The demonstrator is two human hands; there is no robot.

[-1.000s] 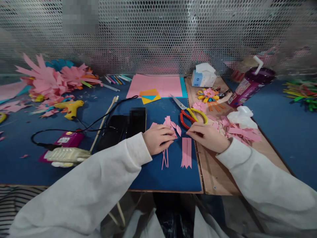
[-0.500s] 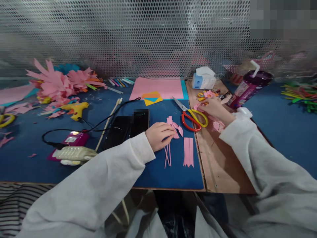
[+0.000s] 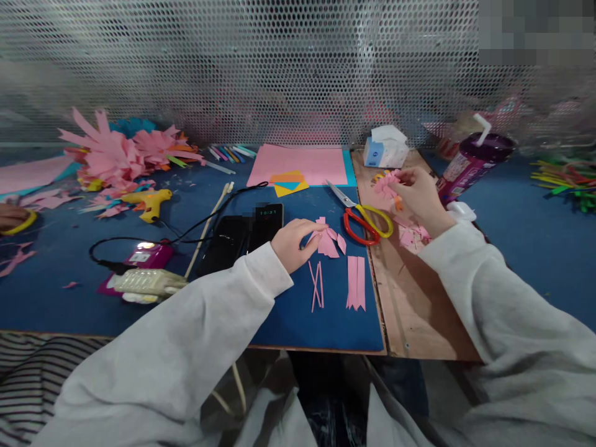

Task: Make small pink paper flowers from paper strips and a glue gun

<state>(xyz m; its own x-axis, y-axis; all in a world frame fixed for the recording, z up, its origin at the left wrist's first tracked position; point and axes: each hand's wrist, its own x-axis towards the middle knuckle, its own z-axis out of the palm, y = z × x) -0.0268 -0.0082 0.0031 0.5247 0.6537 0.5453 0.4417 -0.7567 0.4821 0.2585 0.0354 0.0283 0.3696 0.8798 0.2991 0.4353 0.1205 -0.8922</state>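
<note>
My left hand (image 3: 298,243) hovers over small pink paper pieces (image 3: 328,243) on the blue tabletop, its thumb and fingers apart with nothing held. Thin pink strips (image 3: 316,287) lie just below it. To their right are notched pink paper strips (image 3: 356,283), side by side. My right hand (image 3: 420,197) pinches a fringed pink paper flower (image 3: 385,185) above the brown board. Pink scraps (image 3: 412,237) lie beneath that hand. Between the hands rest scissors (image 3: 361,217) with red and yellow handles, blades open.
Behind lie pink sheets (image 3: 302,162) and a tissue pack (image 3: 385,149). A purple cup (image 3: 472,164) with a straw stands right. On the left are phones (image 3: 226,245), a yellow glue gun (image 3: 151,203), a cord and pink paper flowers (image 3: 109,152). Another person's hand (image 3: 12,217) is at far left.
My right hand has lifted slightly and turned, with the pink flower now at its fingertips. My left fingers have come off the pink pieces. Another person's hand has appeared at far left.
</note>
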